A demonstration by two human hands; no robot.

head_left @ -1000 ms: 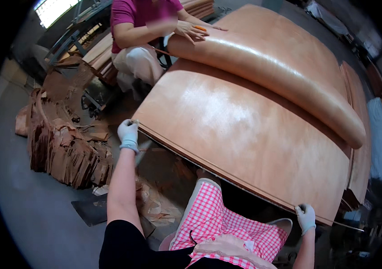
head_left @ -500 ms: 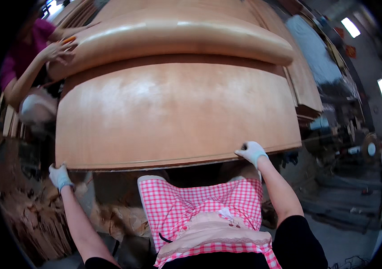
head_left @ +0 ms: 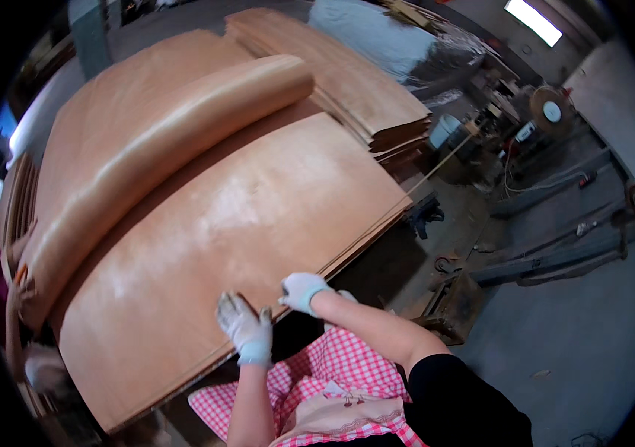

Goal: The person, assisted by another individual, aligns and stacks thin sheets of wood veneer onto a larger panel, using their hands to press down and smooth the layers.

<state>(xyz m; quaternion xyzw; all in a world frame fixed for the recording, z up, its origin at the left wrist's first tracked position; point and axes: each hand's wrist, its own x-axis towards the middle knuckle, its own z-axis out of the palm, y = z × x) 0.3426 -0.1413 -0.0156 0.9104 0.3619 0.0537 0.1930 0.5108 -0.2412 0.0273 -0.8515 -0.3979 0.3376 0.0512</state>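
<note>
**A:** While both gloved hands sit at the near edge of the top veneer sheet (head_left: pixel 213 223), which way does the sheet actually lie from the fingers?

**B:** Up and away from them. The left hand (head_left: pixel 247 331) lies flat on the sheet just inside that edge, fingers spread and pressing down, not clamped on anything. The right hand (head_left: pixel 304 289) is at the same edge, just beside the left, fingers curled together at the sheet's lip. Can't tell if it's truly pinching it, though.

**A:** Long axis?

**B:** Looks like it runs along that near edge, from the low corner to the corner by the dark metal stand (head_left: pixel 425 212). Both hands are on the sheet, so neither is really nearer.

**A:** Anything on top of it?

**B:** A curled-over roll of veneer (head_left: pixel 161 156) lies across the far side of the sheet, and a separate veneer stack (head_left: pixel 340 82) sits beyond that. No containers I can make out. Another person's hand (head_left: pixel 21 287) holds the roll's end, off the sheet's far left.
</note>
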